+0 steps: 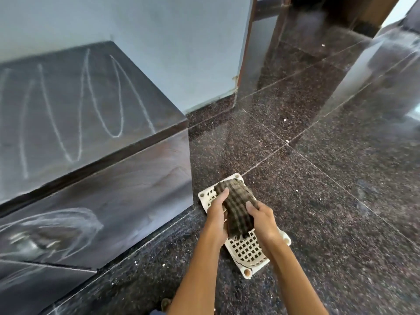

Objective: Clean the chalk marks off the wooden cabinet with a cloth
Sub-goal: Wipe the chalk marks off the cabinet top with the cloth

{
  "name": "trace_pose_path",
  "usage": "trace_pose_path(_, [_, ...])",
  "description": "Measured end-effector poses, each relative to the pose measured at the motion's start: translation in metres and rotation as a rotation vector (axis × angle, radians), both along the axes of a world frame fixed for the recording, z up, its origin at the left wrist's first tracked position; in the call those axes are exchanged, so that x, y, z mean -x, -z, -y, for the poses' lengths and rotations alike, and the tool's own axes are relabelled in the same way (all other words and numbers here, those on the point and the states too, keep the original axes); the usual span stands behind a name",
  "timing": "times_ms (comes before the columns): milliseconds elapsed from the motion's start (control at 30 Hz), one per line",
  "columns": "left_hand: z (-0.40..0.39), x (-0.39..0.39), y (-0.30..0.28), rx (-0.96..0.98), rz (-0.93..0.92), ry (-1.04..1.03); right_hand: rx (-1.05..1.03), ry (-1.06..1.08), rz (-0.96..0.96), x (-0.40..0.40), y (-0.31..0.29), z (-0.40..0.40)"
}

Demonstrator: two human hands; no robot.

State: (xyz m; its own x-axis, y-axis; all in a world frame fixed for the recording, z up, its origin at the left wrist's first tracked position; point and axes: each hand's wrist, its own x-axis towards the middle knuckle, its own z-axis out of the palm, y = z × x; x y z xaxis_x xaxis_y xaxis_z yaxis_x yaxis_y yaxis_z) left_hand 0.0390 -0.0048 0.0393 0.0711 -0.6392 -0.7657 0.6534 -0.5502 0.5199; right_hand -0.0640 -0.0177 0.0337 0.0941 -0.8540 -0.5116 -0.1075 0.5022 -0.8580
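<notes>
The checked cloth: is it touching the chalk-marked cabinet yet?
Apart. The head view shows the cloth held by both hands over a white lattice tray on the floor, with bare floor between it and the cabinet.

This looks like a room in a home, probably near a doorway, though the edges of the view are blurred. A polished dark speckled stone floor [318, 178] meets a pale blue painted wall [181, 42] with a matching stone skirting. A low dark wooden cabinet [113, 178] stands against the wall, beside a brown door frame [246, 42].
</notes>
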Motion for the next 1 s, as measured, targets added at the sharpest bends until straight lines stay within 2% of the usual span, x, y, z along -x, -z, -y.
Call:
trace_pose_path(67, [-0.002, -0.005, -0.023, 0.027, 0.002, -0.004, 0.04, -0.013, 0.041, -0.007, -0.018, -0.008])
trace_pose_path(100, [-0.003, -0.008, -0.035, 0.028, 0.022, -0.028, 0.107, -0.029, -0.008, -0.011, -0.026, -0.012])
trace_pose_path(233, [-0.017, -0.017, -0.084, 0.064, 0.118, -0.099, 0.552, -0.121, -0.51, -0.027, -0.061, -0.031])
trace_pose_path(300, [-0.027, -0.026, -0.107, 0.105, 0.154, -0.143, 0.783, -0.114, -0.628, -0.04, -0.088, -0.042])
trace_pose_path(333, [-0.035, -0.032, -0.121, 0.132, 0.153, -0.172, 0.876, -0.129, -0.6, -0.048, -0.104, -0.048])
trace_pose_path(400, [-0.053, -0.047, -0.147, 0.19, 0.169, -0.227, 0.99, -0.195, -0.389, -0.063, -0.127, -0.059])
trace_pose_path(467, [-0.075, -0.061, -0.179, 0.269, 0.198, -0.261, 0.924, -0.234, -0.109, -0.08, -0.152, -0.073])
trace_pose_path(567, [-0.119, -0.085, -0.231, 0.4, 0.235, -0.252, 0.642, -0.303, 0.393, -0.113, -0.19, -0.105])
trace_pose_path(700, [-0.176, -0.116, -0.284, 0.459, 0.532, -0.136, 0.187, -0.457, 0.816, -0.153, -0.226, -0.144])
trace_pose_path(800, [-0.215, -0.146, -0.303, 0.422, 0.789, -0.147, -0.021, -0.545, 0.918, -0.176, -0.246, -0.163])
trace_pose_path(1000, [-0.29, -0.208, -0.311, 0.37, 0.934, -0.366, -0.257, -0.645, 0.947, -0.225, -0.284, -0.2])
